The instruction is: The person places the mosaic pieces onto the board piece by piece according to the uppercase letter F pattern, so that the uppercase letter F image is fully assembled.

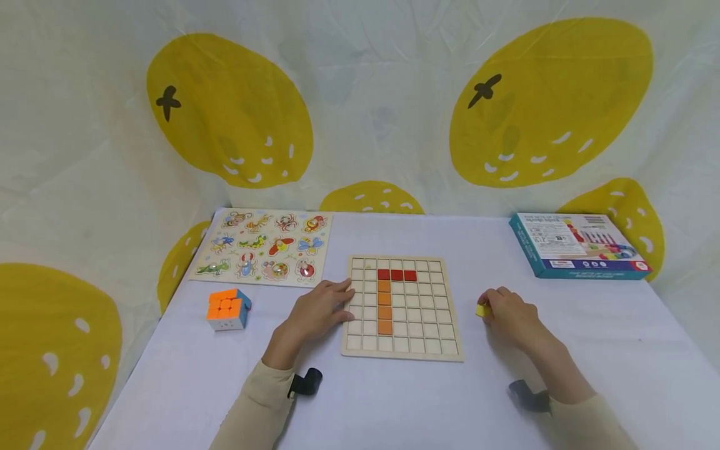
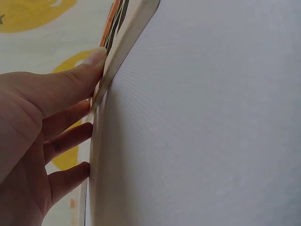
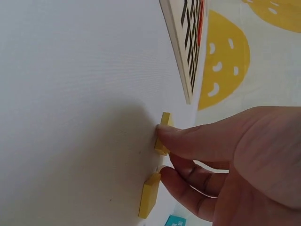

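Observation:
A square wooden grid board lies mid-table, with a row of red tiles and a column of orange tiles in its cells. At its left edge my left hand rests, thumb and fingertips touching the rim. To the right of the board, my right hand pinches a yellow tile between thumb and fingers, close to the tabletop. Beside those fingers, a second yellow tile shows in the right wrist view; whether the hand also holds it I cannot tell.
An insect picture puzzle lies at the back left, with an orange, white and blue puzzle cube in front of it. A teal and white toy box is at the back right. A fruit-print curtain hangs behind the table.

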Demonstrator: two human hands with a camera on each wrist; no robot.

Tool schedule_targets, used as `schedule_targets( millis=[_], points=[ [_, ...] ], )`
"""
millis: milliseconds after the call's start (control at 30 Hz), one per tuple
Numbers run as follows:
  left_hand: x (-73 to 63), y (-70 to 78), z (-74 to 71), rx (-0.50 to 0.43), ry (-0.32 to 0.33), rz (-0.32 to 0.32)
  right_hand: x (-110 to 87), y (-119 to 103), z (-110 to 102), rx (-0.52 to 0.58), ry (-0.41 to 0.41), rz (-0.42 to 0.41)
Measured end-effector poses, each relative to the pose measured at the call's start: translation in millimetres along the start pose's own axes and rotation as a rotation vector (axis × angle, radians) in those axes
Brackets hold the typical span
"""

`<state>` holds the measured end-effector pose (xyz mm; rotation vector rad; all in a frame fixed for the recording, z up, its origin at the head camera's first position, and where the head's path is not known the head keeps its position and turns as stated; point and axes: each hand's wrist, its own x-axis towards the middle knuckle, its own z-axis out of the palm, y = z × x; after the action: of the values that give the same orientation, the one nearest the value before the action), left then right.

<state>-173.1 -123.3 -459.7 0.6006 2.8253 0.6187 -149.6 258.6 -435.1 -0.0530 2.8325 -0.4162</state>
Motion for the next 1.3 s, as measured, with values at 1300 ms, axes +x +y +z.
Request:
schedule_targets(
  millis=[1300],
  points=[
    [-1.5,1.5,-0.1,0.002,0.005,0.007,-0.2,-27,7,0.275,0.135,-0.084]
  ],
)
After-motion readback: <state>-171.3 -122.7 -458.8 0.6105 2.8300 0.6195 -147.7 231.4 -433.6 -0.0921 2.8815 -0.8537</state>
